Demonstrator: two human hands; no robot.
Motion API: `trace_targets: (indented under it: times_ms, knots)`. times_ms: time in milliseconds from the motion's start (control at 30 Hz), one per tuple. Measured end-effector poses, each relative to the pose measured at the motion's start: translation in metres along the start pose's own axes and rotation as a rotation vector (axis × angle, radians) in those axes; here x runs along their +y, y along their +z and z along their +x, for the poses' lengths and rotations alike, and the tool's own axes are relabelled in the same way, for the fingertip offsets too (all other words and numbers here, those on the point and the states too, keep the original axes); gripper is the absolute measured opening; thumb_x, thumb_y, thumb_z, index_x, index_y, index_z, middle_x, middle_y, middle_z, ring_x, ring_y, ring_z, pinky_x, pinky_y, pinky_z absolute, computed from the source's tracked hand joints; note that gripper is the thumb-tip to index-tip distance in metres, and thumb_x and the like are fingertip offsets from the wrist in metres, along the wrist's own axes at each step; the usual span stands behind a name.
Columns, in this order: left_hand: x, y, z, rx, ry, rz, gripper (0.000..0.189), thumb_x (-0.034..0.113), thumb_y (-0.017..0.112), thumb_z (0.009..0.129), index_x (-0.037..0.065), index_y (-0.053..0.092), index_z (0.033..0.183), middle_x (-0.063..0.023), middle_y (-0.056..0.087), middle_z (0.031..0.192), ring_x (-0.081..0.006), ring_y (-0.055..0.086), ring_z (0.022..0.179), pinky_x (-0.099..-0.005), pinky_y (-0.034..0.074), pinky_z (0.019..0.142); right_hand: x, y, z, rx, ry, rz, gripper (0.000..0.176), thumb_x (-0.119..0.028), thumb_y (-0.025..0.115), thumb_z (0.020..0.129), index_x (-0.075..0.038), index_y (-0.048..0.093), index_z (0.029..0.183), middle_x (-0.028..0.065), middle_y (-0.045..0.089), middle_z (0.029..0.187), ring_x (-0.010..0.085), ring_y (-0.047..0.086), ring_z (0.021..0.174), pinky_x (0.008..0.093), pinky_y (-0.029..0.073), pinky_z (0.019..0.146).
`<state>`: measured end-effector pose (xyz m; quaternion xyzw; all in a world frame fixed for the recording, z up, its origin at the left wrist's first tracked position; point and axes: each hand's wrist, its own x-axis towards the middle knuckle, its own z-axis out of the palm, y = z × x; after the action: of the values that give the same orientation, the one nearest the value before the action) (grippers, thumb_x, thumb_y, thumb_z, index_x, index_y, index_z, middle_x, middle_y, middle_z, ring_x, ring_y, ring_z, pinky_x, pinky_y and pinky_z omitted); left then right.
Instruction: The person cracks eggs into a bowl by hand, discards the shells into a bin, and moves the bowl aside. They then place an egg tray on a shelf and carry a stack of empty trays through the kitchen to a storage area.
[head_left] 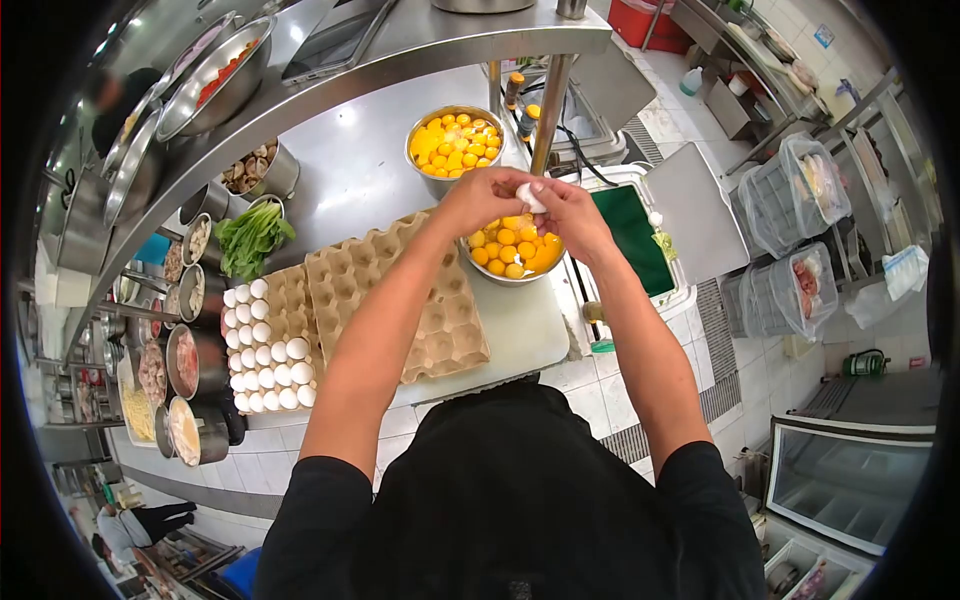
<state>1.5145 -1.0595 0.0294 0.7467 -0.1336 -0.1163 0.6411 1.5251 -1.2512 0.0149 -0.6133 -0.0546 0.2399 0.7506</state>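
left hand [480, 200]: my grip is pinched on the egg [531, 197], fingertips on its left side.
right hand [572, 215]: grip pinched on the same egg from the right, thumbs meeting at the shell.
egg: white, held in both hands right above the near bowl [510, 281], at my 12 o'clock; can't tell if the shell has split open.
near bowl: on the table [350, 170], bottom covered with yolks, maybe half full.
far bowl [410, 152]: at 11 o'clock beyond the near one, packed with yolks, looks full.
empty tray [420, 300]: at 9 o'clock of the near bowl, all cups bare.
second tray [290, 300]: further out at 9 o'clock, upper cups bare.
white eggs [265, 370]: fill that tray's left and lower rows, a couple dozen or more uncracked.
done: I'd judge well over half, one tray finished and one bowl filled.
left: this egg plus the part tray.
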Motion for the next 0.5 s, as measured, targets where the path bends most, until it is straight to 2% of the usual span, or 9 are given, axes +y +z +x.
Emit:
trace_targets:
  times_ms: [133, 200, 267, 333, 367, 400, 433, 467, 500]
  knots:
    - [-0.020, 0.003, -0.015, 0.106, 0.033, 0.087, 0.034, 0.002, 0.064, 0.086, -0.004, 0.063, 0.119, -0.0040, 0.068, 0.096, -0.0084, 0.063, 0.082, -0.0228, 0.052, 0.073, -0.005, 0.007, -0.006, -0.052, -0.104, -0.441, 0.031, -0.025, 0.063, 0.096, -0.005, 0.068, 0.118, -0.0002, 0.064, 0.083, 0.0037, 0.056, 0.064, 0.0207, 0.047, 0.056]
    - [-0.030, 0.003, -0.021, 0.138, 0.043, 0.121, 0.035, 0.001, 0.064, 0.085, -0.002, 0.064, 0.119, -0.0046, 0.068, 0.096, -0.0097, 0.064, 0.082, -0.0236, 0.052, 0.073, -0.005, 0.011, -0.007, -0.041, -0.070, -0.463, 0.032, -0.024, 0.065, 0.093, -0.005, 0.068, 0.119, 0.0056, 0.069, 0.087, 0.0111, 0.063, 0.071, 0.0254, 0.051, 0.063]
    - [-0.024, 0.004, -0.028, 0.173, 0.052, 0.158, 0.036, 0.001, 0.064, 0.084, 0.001, 0.064, 0.120, -0.0051, 0.068, 0.096, -0.0110, 0.064, 0.083, -0.0244, 0.052, 0.074, -0.008, 0.017, -0.015, 0.052, -0.474, -0.914, 0.033, -0.025, 0.066, 0.092, -0.006, 0.067, 0.118, 0.0126, 0.071, 0.093, 0.0225, 0.068, 0.082, 0.0313, 0.053, 0.075]
    - [-0.013, 0.011, -0.031, 0.311, 0.182, 0.691, 0.042, 0.004, 0.066, 0.080, 0.008, 0.065, 0.122, -0.0087, 0.067, 0.109, -0.0188, 0.066, 0.092, -0.0284, 0.052, 0.076, -0.003, 0.013, -0.012, 0.090, -0.437, -0.912, 0.033, -0.026, 0.067, 0.091, -0.007, 0.067, 0.117, 0.0155, 0.070, 0.096, 0.0261, 0.068, 0.088, 0.0331, 0.052, 0.080]
    - [-0.007, 0.021, -0.026, 0.280, 0.209, 0.640, 0.044, 0.006, 0.067, 0.079, 0.010, 0.065, 0.122, -0.0107, 0.064, 0.115, -0.0224, 0.064, 0.096, -0.0300, 0.053, 0.078, -0.002, 0.011, -0.008, 0.122, -0.407, -0.911, 0.033, -0.028, 0.067, 0.090, -0.007, 0.067, 0.116, 0.0183, 0.070, 0.099, 0.0296, 0.068, 0.093, 0.0349, 0.051, 0.084]
    - [0.000, 0.032, -0.020, 0.266, 0.226, 0.601, 0.046, 0.008, 0.068, 0.077, 0.012, 0.065, 0.123, -0.0128, 0.062, 0.122, -0.0260, 0.063, 0.099, -0.0315, 0.053, 0.081, -0.011, 0.013, -0.016, 0.161, -0.440, -0.825, 0.034, -0.029, 0.067, 0.089, -0.008, 0.067, 0.115, 0.0171, 0.071, 0.094, 0.0263, 0.069, 0.086, 0.0351, 0.052, 0.077]
    - [0.008, 0.047, -0.018, 0.326, 0.413, 0.512, 0.046, 0.010, 0.068, 0.078, 0.012, 0.064, 0.124, -0.0130, 0.060, 0.124, -0.0264, 0.063, 0.100, -0.0324, 0.053, 0.082, -0.010, 0.006, -0.015, 0.270, -0.283, -0.842, 0.035, -0.029, 0.068, 0.088, -0.008, 0.066, 0.116, 0.0153, 0.071, 0.087, 0.0211, 0.068, 0.075, 0.0345, 0.051, 0.068]
    - [0.014, 0.058, -0.022, 0.386, 0.596, 0.434, 0.046, 0.011, 0.067, 0.079, 0.011, 0.064, 0.124, -0.0133, 0.059, 0.127, -0.0268, 0.062, 0.101, -0.0333, 0.053, 0.083, 0.010, -0.023, -0.002, 0.294, -0.348, -0.708, 0.034, -0.030, 0.067, 0.090, -0.008, 0.067, 0.116, 0.0124, 0.070, 0.081, 0.0162, 0.063, 0.066, 0.0332, 0.049, 0.062]
    - [0.021, 0.060, -0.035, 0.398, 0.534, 0.387, 0.045, 0.010, 0.066, 0.079, 0.010, 0.063, 0.124, -0.0132, 0.059, 0.126, -0.0254, 0.062, 0.102, -0.0331, 0.053, 0.084, -0.011, -0.017, -0.019, 0.388, -0.318, -0.766, 0.038, -0.033, 0.066, 0.091, -0.007, 0.066, 0.119, 0.0123, 0.070, 0.081, 0.0151, 0.061, 0.066, 0.0320, 0.049, 0.064]
